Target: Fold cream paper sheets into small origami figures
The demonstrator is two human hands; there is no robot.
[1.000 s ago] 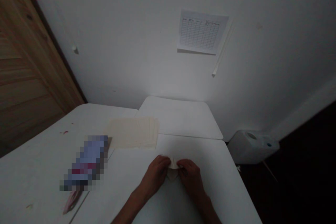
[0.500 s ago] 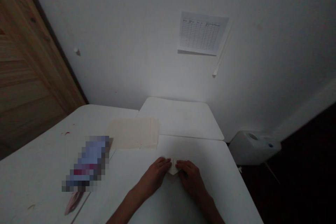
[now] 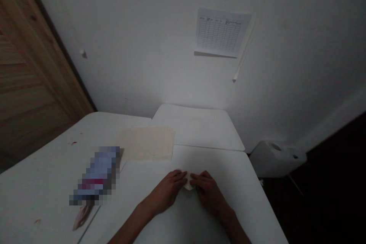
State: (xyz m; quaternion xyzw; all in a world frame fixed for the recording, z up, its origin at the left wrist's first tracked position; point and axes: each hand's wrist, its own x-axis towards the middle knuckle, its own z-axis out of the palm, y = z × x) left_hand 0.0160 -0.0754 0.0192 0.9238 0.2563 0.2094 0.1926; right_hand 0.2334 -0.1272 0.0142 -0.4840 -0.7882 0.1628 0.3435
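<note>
- Close together, my left hand (image 3: 170, 187) and right hand (image 3: 206, 187) lay over one small piece of folded cream paper (image 3: 188, 186), fingertips pointing inward with a narrow gap between.
- On each, the fingers were nearly straight and side by side, tips resting on the paper; the thumbs were hidden, so I could not tell whether either hand was pinching it.
- Folded to a point on the side facing me, the paper was at the near white table (image 3: 243, 183), right between my hands.
- Beyond my left hand lay a stack of cream sheets (image 3: 145, 143), slightly uneven along its right edge.
- Left of my left forearm was a blue and dark-red item (image 3: 95, 171), obscured by pixels, with a pink strap (image 3: 82, 215) at its near end.
- Farther left, small reddish scraps (image 3: 74, 143) lay on the left white table (image 3: 42, 175).
- Ahead, the back white table (image 3: 197, 126) stood by the wall (image 3: 137, 57), which bore a printed grid sheet (image 3: 219, 32).
- Past the right table edge was a white plastic container (image 3: 265, 160); wooden panelling (image 3: 37, 65) rose far left.
</note>
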